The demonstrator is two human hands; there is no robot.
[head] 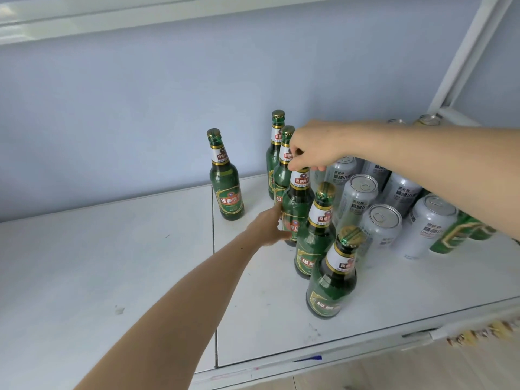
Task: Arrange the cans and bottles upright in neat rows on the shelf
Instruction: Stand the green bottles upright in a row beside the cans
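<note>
- Our right hand (pixel 312 149) is closing its fingers over the top of one green bottle (pixel 297 204), while our left hand (pixel 270 226) is curling around that bottle's body from the left.
- We are holding it upright in the middle of a row of five bottles running from the shelf's back edge toward its front edge.
- We are judging the task partly done: a sixth bottle (pixel 225 178) is standing apart to the left, and the silver cans (pixel 357 201) are crowding the right side, some of them lying tipped.
- We are working on a white, scuffed shelf (pixel 112 263) against a pale blue wall (pixel 140 108).
</note>
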